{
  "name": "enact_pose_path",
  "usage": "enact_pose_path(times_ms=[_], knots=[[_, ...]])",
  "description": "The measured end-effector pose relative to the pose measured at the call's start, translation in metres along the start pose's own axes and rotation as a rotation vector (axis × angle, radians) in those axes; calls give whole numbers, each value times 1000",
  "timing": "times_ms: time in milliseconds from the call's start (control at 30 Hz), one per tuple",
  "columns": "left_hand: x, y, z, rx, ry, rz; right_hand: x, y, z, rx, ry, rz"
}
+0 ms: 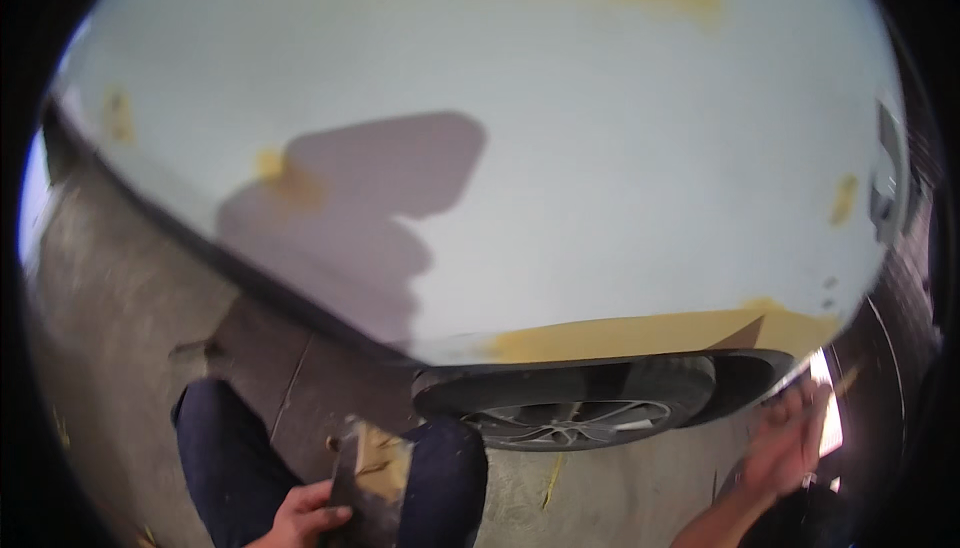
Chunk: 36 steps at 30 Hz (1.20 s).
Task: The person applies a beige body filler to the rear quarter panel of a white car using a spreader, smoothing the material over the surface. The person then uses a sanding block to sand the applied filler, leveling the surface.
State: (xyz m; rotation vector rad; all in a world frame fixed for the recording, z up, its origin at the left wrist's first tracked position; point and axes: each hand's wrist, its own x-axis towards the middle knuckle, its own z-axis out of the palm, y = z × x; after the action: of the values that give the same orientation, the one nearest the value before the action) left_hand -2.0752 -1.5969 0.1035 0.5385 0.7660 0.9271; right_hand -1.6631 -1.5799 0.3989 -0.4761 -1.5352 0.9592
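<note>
My left hand (308, 516), low and left of centre, grips a dark flat board (345, 493) by its edge. Yellowish putty (380, 460) is smeared across the board's top, in front of my knee. At the lower right, beside the rear of the wheel arch, my right hand (785, 448) is raised with its fingers bent and somewhat blurred. A thin yellowish tip (848, 382) juts out past those fingers; what it belongs to is unclear. Above both hands spreads a white car body panel (600, 168), with a yellow filler band (620, 336) along the wheel arch.
A tyre with a spoked wheel (565, 423) sits under the arch. More yellow patches (290, 180) mark the panel, and a dark shadow (390, 173) falls over its left part. My bent knees (225, 458) are at the lower left, above a grey concrete floor (130, 278).
</note>
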Motion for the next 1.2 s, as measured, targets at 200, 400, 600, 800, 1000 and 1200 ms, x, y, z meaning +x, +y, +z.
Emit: enact_pose_path(times_ms=[200,400,600,800,1000,1200], knots=[[1,-10,-12,-54,-166,-40,-3,54,169,-596,-53,48],[-12,-2,-19,-185,-120,-27,58,100,208,-1916,-1139,-674],[-14,7,-14,-198,-90,-40,68,139,169,-2086,-954,-660],[-6,3,-12,-173,-85,4,71,139,150,-2209,-865,-576],[-3,2,-17,-141,-83,-22,57,156,148,-2250,-848,-591],[-4,2,-19,-126,-70,6,34,169,132,-2201,-881,-584]])
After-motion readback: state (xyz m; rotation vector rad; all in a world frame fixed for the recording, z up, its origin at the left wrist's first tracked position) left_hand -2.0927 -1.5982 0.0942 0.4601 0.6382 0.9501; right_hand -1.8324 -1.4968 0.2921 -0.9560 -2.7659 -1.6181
